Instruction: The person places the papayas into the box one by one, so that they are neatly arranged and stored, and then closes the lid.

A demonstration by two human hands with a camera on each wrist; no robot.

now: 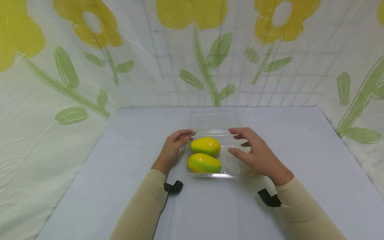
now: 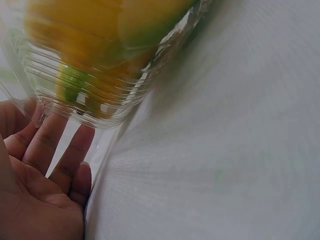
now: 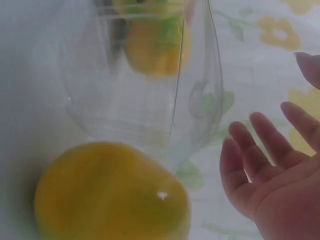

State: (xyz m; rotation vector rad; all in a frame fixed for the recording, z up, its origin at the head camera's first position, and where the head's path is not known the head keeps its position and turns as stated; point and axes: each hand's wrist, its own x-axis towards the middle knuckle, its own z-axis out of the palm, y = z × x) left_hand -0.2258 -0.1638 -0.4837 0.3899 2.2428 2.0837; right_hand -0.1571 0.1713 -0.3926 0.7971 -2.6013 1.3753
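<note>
Two fruits are in, folks, lying one behind the other in the nine o'clock half of the clear box, which sits mid-worktop! The third fruit lies outside, just beside the box at about four o'clock, so the loading looks roughly two-thirds done. Over it, the right hand hangs spread, thumb well apart from the fingers, pinching nothing. At ten o'clock the left hand has its fingers loosely extended, tips at the box's edge; whether they press on it, I cannot tell. And the lid lies back at twelve o'clock: one fruit to load, it seems, and closing up perhaps left after that!
</note>
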